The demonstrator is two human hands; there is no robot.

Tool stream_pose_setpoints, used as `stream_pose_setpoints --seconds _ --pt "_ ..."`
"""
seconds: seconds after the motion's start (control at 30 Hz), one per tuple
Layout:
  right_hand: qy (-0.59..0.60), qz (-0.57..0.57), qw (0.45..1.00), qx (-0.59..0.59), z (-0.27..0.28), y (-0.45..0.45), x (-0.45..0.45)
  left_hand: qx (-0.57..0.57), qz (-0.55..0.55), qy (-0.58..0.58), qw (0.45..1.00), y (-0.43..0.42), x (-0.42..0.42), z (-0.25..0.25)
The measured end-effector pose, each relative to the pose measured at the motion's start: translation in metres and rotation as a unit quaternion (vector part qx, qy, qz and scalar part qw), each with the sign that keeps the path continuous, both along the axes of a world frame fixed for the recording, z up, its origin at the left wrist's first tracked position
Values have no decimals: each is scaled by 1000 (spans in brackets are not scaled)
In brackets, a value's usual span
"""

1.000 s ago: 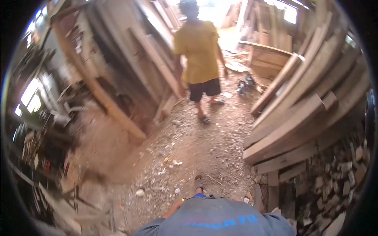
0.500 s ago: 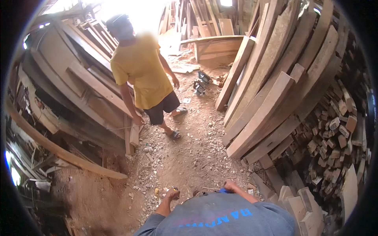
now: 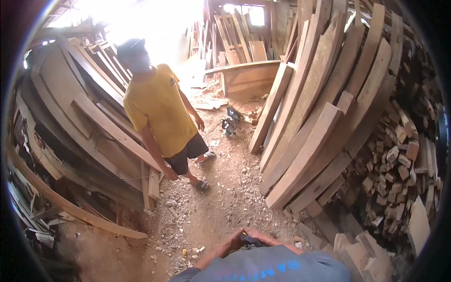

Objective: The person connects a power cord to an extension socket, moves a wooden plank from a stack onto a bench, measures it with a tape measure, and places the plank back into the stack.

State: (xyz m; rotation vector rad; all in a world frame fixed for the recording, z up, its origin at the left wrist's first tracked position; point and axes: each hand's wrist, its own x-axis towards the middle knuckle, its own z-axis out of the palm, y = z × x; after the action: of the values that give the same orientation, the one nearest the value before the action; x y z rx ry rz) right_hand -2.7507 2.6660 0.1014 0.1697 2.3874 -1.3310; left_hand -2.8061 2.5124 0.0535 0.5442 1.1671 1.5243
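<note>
Both hands are together low in the view, in front of my dark grey shirt. My left hand is closed around a small black object with a yellow tip; its exact kind is too small to tell. From the other side, my right hand meets it, fingers bent inward and partly hidden. Whatever the right hand grips does not show clearly.
A person in a yellow shirt stands ahead on the left. Long timbers lean on the right beside stacked offcuts. Boards line the left; a curved plank juts out. Power tools lie on the gravelly floor.
My hands have come together from apart, the black-and-yellow object moving inward with the left one. A blue item by my right hand no longer shows. The view has tilted up slightly.
</note>
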Motion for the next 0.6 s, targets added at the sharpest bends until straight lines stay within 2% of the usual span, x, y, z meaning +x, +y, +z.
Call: stream_pose_setpoints --seconds 0.03,0.07,0.1,0.13,0.17,0.2,0.23,0.27,0.3,0.33,0.37,0.4,0.43,0.47,0.5,0.53,0.57,0.6 --pt "70 18 996 -49 -8 5 4 -27 -42 290 956 4 -3 19" --pt "55 50 997 -35 -10 17 2 -88 -135 465 871 -3 -7 76" --pt "38 81 996 -25 -13 24 3 -165 -96 230 954 -10 -13 75" --pt "19 115 993 -17 -8 31 4 -228 -47 -24 972 -20 -14 65" --pt "92 34 994 -36 0 41 15 -271 3 -276 922 -35 -18 48" --pt "54 32 998 17 -4 64 13 -223 92 -179 954 -73 -40 -57" --pt "16 29 997 71 -10 92 12 -363 172 -125 907 -97 -62 -47" --pt "5 -94 988 126 -12 124 18 -190 403 -90 891 -131 -76 -70" --pt "-15 -186 981 48 31 140 25 -165 426 -75 886 -171 -90 -58" --pt "-71 -284 956 7 5 186 30 -141 449 -62 880 -213 -100 -22" --pt "-66 -375 924 -38 -1 222 40 -183 485 -75 852 -262 -112 -8" --pt "-35 -384 920 63 -1 261 47 -224 519 -90 820 -311 -124 6" --pt "-119 -475 870 59 44 273 55 -324 558 -127 753 -355 -139 9" --pt "-87 -547 824 121 89 275 65 -341 688 -40 639 -385 -135 9" --pt "-52 -584 802 115 74 306 72 -367 755 -3 543 -412 -129 16" --pt "-20 -618 778 109 50 348 85 -388 787 20 478 -431 -121 24" --pt "59 -607 778 154 7 397 99 -396 798 28 453 -443 -113 28" --pt "140 -590 770 198 -21 425 103 -401 796 33 452 -446 -106 26"
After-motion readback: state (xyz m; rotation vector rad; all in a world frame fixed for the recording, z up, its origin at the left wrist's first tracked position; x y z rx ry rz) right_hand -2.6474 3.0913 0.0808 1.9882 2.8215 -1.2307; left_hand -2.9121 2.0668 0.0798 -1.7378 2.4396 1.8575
